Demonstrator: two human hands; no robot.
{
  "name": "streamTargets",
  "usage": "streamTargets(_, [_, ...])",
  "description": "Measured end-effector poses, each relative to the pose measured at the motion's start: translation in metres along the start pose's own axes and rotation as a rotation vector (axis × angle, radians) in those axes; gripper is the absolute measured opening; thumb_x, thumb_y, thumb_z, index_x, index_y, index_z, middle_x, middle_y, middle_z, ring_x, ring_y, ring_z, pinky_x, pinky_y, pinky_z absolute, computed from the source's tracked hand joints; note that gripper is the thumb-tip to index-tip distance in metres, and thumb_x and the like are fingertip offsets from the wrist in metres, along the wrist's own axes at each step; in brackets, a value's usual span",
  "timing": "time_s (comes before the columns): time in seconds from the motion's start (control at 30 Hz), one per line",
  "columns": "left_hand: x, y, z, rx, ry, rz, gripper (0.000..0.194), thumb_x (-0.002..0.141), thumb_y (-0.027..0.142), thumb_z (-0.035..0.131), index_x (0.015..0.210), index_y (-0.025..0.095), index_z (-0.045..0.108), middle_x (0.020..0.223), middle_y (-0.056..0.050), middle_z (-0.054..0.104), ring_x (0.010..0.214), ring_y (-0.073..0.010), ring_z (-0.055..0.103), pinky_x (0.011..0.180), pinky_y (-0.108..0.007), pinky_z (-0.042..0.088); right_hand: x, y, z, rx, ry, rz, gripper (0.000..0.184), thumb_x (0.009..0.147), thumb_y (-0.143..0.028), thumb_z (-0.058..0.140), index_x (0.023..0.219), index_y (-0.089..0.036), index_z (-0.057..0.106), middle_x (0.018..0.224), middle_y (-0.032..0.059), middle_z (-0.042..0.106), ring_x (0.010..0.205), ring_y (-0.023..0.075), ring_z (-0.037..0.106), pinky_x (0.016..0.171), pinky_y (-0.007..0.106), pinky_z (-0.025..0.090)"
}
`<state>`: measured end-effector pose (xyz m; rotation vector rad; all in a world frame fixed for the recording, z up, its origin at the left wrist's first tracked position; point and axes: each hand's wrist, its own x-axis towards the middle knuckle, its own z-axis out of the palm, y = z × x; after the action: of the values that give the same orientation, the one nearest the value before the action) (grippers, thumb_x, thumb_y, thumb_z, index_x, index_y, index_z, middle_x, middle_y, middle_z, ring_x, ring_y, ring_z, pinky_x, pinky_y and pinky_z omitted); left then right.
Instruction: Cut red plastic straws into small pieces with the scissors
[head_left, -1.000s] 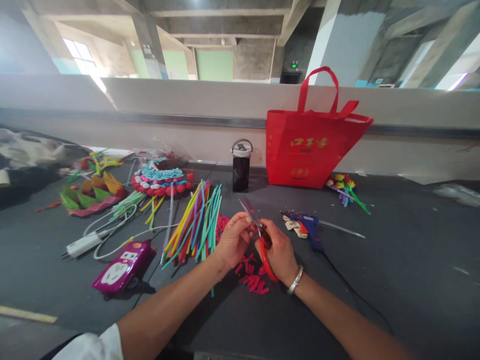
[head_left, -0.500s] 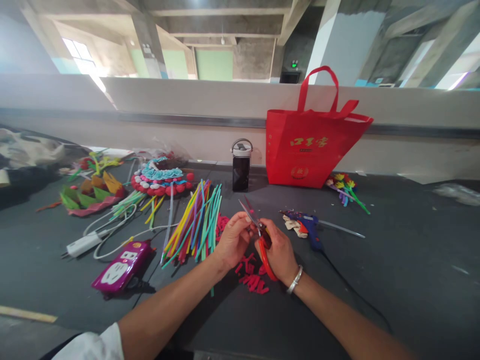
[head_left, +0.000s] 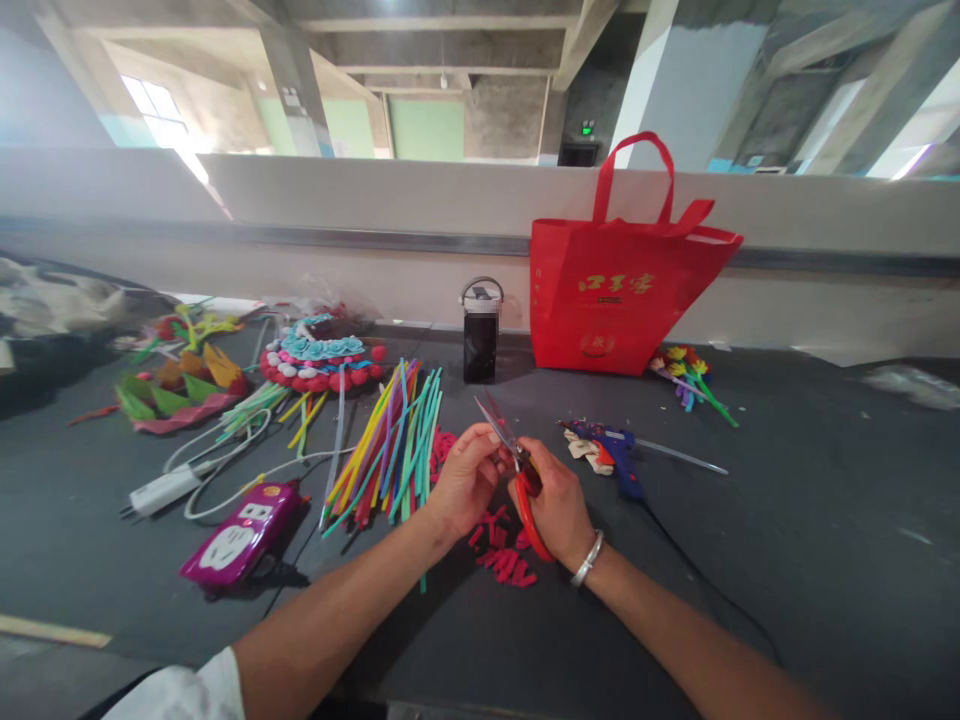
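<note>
We judge this a cutting step: our right hand [head_left: 561, 505] grips the scissors [head_left: 527, 515]; our left hand [head_left: 469, 480] pinches something indistinct beside the blades. The next snip likely needs steady alignment.

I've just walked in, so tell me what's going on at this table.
A person's right hand holds red-handled scissors, blades parted, with the left hand close beside them; whether it pinches anything is hard to tell. Small red pieces lie on the dark table near the hands. Colored strips lie to the left, a blue glue gun to the right.
</note>
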<state>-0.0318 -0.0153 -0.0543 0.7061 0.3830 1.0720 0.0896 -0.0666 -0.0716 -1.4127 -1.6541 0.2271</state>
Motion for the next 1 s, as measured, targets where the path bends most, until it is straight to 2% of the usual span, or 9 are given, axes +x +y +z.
streamTargets(0.27, [0.0006,0.0008,-0.0005,-0.014,0.003,0.002,0.011,0.075,0.022,0.068,0.076,0.016,0.059,0.068,0.001,0.059,0.065,-0.0116,0.054,0.067,-0.026,0.042,-0.0002,0.0024,0.0003,0.001,0.003,0.004,0.038,0.075,-0.012,0.054,0.111,-0.023,0.055,0.095,0.0022,0.069,0.084,0.0189,0.066,0.076,0.028,0.049])
streamTargets(0.5, [0.0015,0.0015,-0.0010,-0.002,0.006,0.024,0.011,0.076,0.022,0.068,0.075,0.016,0.059,0.071,0.001,0.060,0.067,-0.0109,0.054,0.069,-0.025,0.042,0.0010,0.0010,-0.0018,-0.084,-0.024,0.019,0.039,0.076,-0.015,0.054,0.115,-0.023,0.054,0.101,0.0043,0.068,0.092,0.0213,0.064,0.081,0.032,0.049])
streamTargets(0.77, [0.0013,0.0008,-0.0014,-0.020,-0.004,0.011,0.008,0.077,0.019,0.066,0.075,0.016,0.059,0.070,0.001,0.059,0.066,-0.0106,0.054,0.068,-0.025,0.041,0.0009,0.0019,-0.0016,-0.058,-0.020,0.012,0.039,0.075,-0.013,0.054,0.113,-0.022,0.055,0.098,0.0035,0.068,0.089,0.0203,0.065,0.079,0.030,0.049])
streamTargets(1.0, [0.0010,0.0013,-0.0013,-0.005,-0.010,0.015,0.009,0.076,0.021,0.066,0.075,0.016,0.060,0.069,0.001,0.058,0.066,-0.0116,0.054,0.068,-0.026,0.041,0.0005,0.0004,-0.0014,-0.030,0.005,0.006,0.036,0.074,-0.011,0.054,0.108,-0.023,0.058,0.091,0.0016,0.069,0.077,0.0177,0.066,0.071,0.026,0.048])
